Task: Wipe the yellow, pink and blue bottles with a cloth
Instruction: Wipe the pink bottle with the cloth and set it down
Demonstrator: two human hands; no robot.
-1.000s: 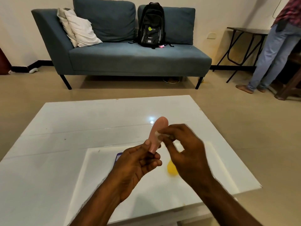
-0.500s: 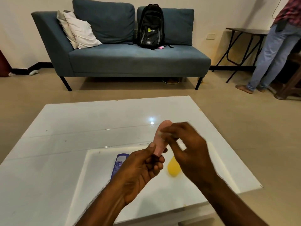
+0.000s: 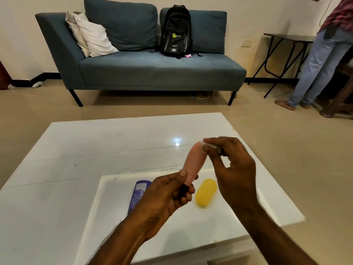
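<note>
My left hand (image 3: 164, 197) grips the pink bottle (image 3: 193, 162) by its dark cap end, the body tilted up and away from me. My right hand (image 3: 232, 169) pinches a small white cloth (image 3: 207, 145) against the bottle's far tip. Under my hands, the blue bottle (image 3: 138, 194) lies on its side on a white tray (image 3: 191, 226), partly hidden by my left hand. The yellow bottle (image 3: 205, 193) lies on the tray just right of it.
The tray rests on a glossy white low table (image 3: 76, 159). Beyond it is a blue sofa (image 3: 152, 69) with a black backpack (image 3: 176, 31) and pillows. A person (image 3: 322, 58) stands at the far right by a folding table (image 3: 286, 52).
My right hand with the cloth has slid up the pink bottle to its tip. The blue and yellow bottles show more fully as my hands have lifted.
</note>
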